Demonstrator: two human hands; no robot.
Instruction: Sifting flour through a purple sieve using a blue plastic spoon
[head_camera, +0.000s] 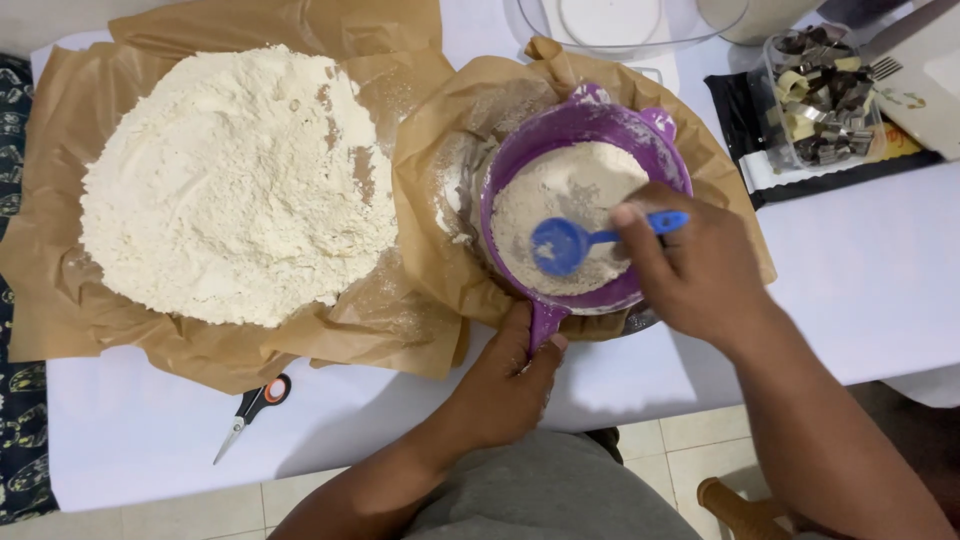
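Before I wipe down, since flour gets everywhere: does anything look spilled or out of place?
Mostly contained. Flour dusts the brown paper left of the purple sieve. Scissors lie alone near the table's front edge.

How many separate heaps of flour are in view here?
2. One big white flour heap lies on brown paper at left; a smaller flour portion fills the purple plastic sieve. None seems hidden.

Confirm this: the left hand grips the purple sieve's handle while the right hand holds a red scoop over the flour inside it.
Not quite. In the head view the scoop is blue, not red. The rest stands: the left hand grips the handle of the purple sieve, and the right hand holds the scoop over the flour inside it.
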